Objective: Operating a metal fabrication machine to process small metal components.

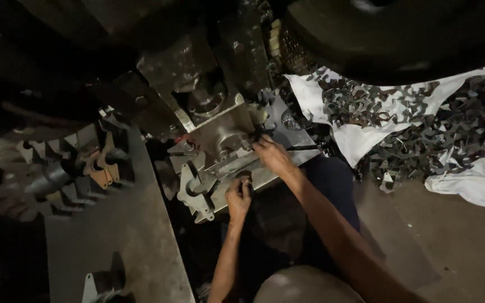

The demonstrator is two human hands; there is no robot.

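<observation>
At the grey steel press bed (220, 143), the left hand (238, 196) pinches a small dark metal blank (245, 176) in narrow fingers at the bed's front edge; the right hand (272, 155) grips a thin dark rod (303, 148). Stamped scrap pieces (366, 104) cover the white cloth (310, 92).

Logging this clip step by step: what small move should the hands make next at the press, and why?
Probably the right hand seats the small dark piece under the press block, since its fingers sit at the block's base while the left hand rests lower on the plate.
</observation>
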